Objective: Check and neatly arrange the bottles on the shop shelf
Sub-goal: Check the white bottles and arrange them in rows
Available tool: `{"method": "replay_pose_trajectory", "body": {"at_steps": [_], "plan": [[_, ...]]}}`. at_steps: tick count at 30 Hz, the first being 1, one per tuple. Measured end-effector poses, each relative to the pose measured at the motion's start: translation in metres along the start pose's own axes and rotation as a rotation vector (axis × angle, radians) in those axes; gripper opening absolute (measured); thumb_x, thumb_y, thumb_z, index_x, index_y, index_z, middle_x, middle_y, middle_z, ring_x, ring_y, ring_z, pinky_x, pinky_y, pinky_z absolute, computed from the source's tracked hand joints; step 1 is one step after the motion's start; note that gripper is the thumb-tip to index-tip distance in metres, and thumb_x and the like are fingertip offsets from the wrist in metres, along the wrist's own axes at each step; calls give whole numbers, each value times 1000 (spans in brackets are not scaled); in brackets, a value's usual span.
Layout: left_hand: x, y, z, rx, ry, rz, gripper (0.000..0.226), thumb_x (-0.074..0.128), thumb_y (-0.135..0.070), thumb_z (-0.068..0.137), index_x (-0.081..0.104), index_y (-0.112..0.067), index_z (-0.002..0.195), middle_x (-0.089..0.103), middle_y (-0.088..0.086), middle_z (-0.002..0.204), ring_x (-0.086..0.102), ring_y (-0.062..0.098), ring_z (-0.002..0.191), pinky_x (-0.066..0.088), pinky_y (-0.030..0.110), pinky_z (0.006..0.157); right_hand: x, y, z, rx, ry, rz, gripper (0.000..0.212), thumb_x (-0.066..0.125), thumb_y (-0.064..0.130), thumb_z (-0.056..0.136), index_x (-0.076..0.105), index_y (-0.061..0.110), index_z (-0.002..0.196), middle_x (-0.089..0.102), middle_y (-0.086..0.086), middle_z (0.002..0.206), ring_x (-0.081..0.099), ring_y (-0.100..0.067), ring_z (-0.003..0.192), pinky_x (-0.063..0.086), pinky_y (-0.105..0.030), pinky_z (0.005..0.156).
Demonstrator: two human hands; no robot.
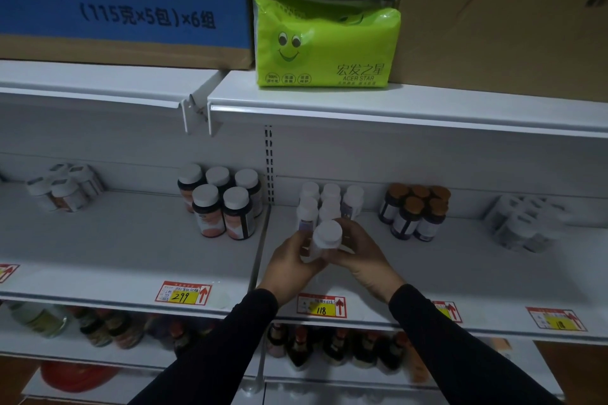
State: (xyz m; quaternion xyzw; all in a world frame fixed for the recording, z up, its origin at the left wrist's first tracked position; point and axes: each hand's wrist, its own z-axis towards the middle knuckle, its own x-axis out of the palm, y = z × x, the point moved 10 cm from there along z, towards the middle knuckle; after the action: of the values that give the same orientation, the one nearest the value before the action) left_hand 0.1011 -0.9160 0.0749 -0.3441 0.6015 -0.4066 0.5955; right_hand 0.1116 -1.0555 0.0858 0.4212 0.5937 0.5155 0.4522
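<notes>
Standing at the front of the middle shelf [427,273], a white bottle [326,238] with a white cap is held between both hands, just in front of a cluster of five more white bottles [324,204]. Taking that held bottle as the landmark: to its left, past the seam between shelf sections, stand five dark bottles with white caps [223,204] and orange labels, and far to its left a blurred group of pale bottles [64,187]. To its right stand dark bottles with brown caps [416,210], and farther right a pack of pale bottles [523,227], too blurred to count. Below it, on the shelf edge, sit a price tag reading 118 [321,306] and, to the left, a price tag reading 299 [183,293]. Above it, on the upper shelf, a green tissue pack [325,46] rests between a cardboard box with a blue band [121,6] and a plain cardboard box [503,16]. Beneath it, the lower shelf carries dark bottles with red caps [332,347].

The left hand [291,265] comes up from below in a black sleeve, its grip curled round the bottle's left side, thumb toward the front. The right hand [360,256], also sleeved in black, wraps the right side, fingers curled behind the body under the cap. Nothing stands between the hands and the cluster behind.
</notes>
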Motion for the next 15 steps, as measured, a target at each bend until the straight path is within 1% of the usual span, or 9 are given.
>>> {"method": "replay_pose_trajectory", "body": {"at_steps": [2,5,7,9,11,12,13,14,15], "plan": [[4,1,1,-13,30,23,45,70,-40,87,54,-29,128,62,-12,116,57,-1,101,46,14,79,-3,-3,-1,14,-35,4,51,78,18,82,55,33,125,62,17,124,57,3,111,48,-8,79],[11,5,2,-13,56,72,41,66,-43,89,55,-29,126,63,-12,114,55,-1,99,41,10,76,-8,-10,-1,30,-82,-9,51,78,23,83,57,30,128,64,16,120,60,1,107,49,-10,76],[17,8,2,-14,69,123,44,64,-45,91,54,-27,130,62,-10,117,55,1,100,39,9,76,-12,-18,0,46,-112,-40,49,78,25,83,58,26,128,65,13,119,61,0,106,49,-11,75],[23,19,6,-13,88,227,51,59,-47,93,49,-24,137,58,-4,129,53,9,113,41,17,88,-18,-25,2,58,-150,-66,46,78,26,83,59,24,125,66,13,117,61,2,103,48,-10,73],[26,29,6,-2,94,421,59,54,-50,94,44,-18,143,51,4,140,46,19,127,38,28,103,-26,-31,4,55,-191,-96,43,77,26,84,58,27,122,64,14,116,60,1,102,47,-9,72],[24,28,4,42,58,523,59,52,-50,94,48,-14,140,53,8,138,47,25,127,38,32,104,-30,-34,5,51,-211,-112,42,77,25,84,57,29,121,64,14,115,59,1,103,46,-9,71],[24,26,2,97,16,617,58,50,-52,91,57,-11,131,59,12,129,54,30,120,43,36,100,-35,-38,8,49,-230,-124,42,77,24,84,57,29,121,63,13,116,59,0,103,46,-9,72],[25,27,1,130,-15,680,60,46,-54,87,63,-8,121,64,15,120,60,35,112,47,40,96,-41,-41,10,49,-248,-136,43,77,24,84,57,29,121,63,11,117,59,-3,104,45,-9,73],[25,31,0,130,-35,703,65,42,-56,84,65,-6,117,65,18,119,61,38,112,47,44,97,-46,-45,13,48,-266,-155,45,77,26,84,57,27,124,63,9,120,59,-7,106,44,-12,76]]}}
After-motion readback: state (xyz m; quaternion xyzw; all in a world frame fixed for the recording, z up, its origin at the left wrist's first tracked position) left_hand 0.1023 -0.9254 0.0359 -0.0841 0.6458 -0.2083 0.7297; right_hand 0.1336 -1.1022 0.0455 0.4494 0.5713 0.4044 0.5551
